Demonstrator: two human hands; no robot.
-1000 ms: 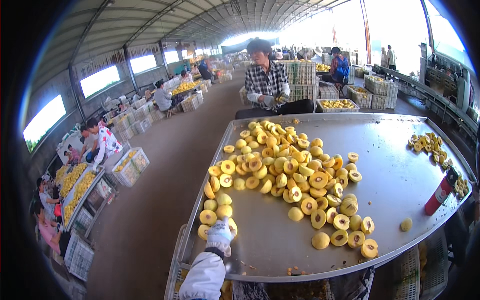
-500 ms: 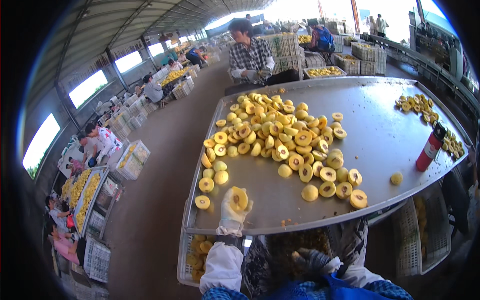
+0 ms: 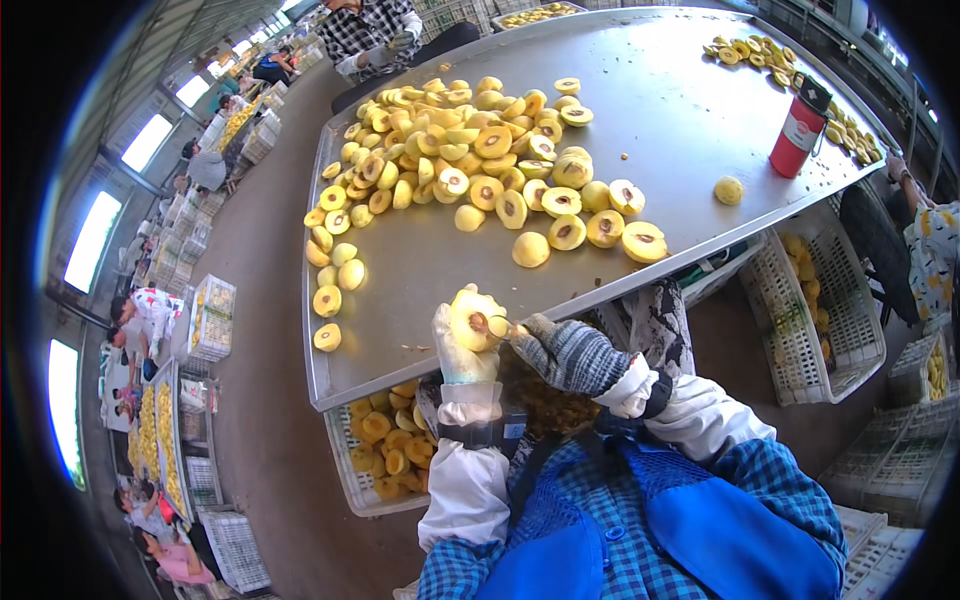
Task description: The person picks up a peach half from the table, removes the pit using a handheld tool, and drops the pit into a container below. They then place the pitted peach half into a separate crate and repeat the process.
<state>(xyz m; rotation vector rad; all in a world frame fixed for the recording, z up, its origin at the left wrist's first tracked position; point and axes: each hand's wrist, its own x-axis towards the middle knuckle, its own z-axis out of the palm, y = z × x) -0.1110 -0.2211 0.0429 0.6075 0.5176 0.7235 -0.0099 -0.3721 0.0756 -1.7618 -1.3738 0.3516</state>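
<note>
In my white-gloved left hand (image 3: pixel 462 345) is a halved yellow peach (image 3: pixel 470 318), its cut face and brown pit hollow turned up, near the table's front edge. My right hand (image 3: pixel 575 355), in a grey striped knit glove, is closed on a small thin tool (image 3: pixel 514 331). The tool's tip meets the peach's cut face by the pit; its exact shape is too small to tell. Beyond my hands, a heap of halved peaches (image 3: pixel 440 140) lies on the metal table (image 3: pixel 400 265), many with pits showing.
A white crate (image 3: pixel 365 495) of peach halves stands under the table's left front corner. Another crate (image 3: pixel 850 350) is at the right. A red bottle (image 3: pixel 795 135) stands on the table near a lone peach half (image 3: pixel 729 190). A co-worker (image 3: pixel 370 40) sits at the far side.
My right hand has risen from my lap to the peach in my left hand, bringing the tool against it. The left hand has drawn back past the table's edge; the view has tilted downward.
</note>
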